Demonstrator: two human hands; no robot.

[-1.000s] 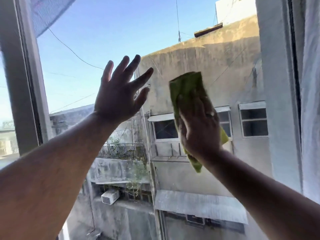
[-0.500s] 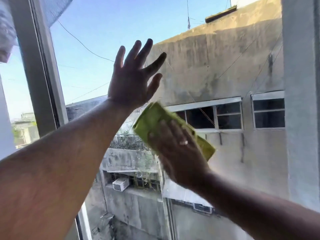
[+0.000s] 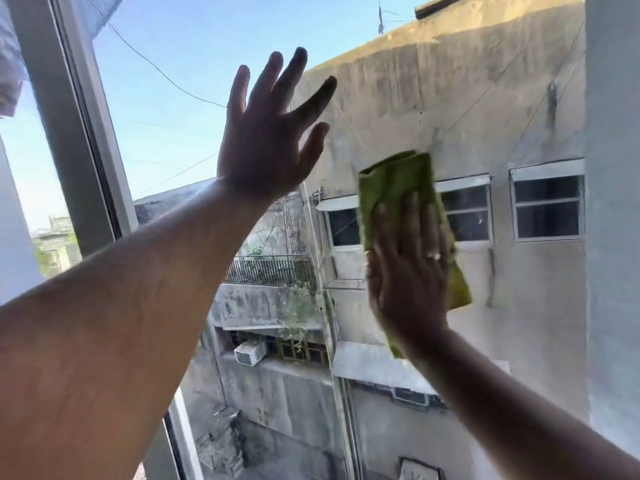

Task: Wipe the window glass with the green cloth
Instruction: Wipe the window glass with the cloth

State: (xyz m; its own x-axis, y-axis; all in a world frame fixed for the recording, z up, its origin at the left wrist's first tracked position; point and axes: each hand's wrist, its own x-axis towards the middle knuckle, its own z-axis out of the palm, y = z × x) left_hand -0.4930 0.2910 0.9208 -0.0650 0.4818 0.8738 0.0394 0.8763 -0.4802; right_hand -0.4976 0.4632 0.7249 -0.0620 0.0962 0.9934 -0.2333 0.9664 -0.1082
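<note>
Right hand (image 3: 408, 271) flat, pressing green cloth (image 3: 401, 181) on window glass (image 3: 173, 64), cloth's middle hidden, left hand (image 3: 266, 143) spread, seemingly touching glass.

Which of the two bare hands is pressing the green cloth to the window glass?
The right hand, flat on the folded green cloth against the window glass. The left hand holds nothing, fingers spread, higher up.

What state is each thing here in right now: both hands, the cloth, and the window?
left hand: open, fingers spread, raised at the glass, holding nothing
right hand: flat, pressing the cloth to the glass
green cloth: folded, pinned under the right hand
window glass: shut, hazy in places
</note>
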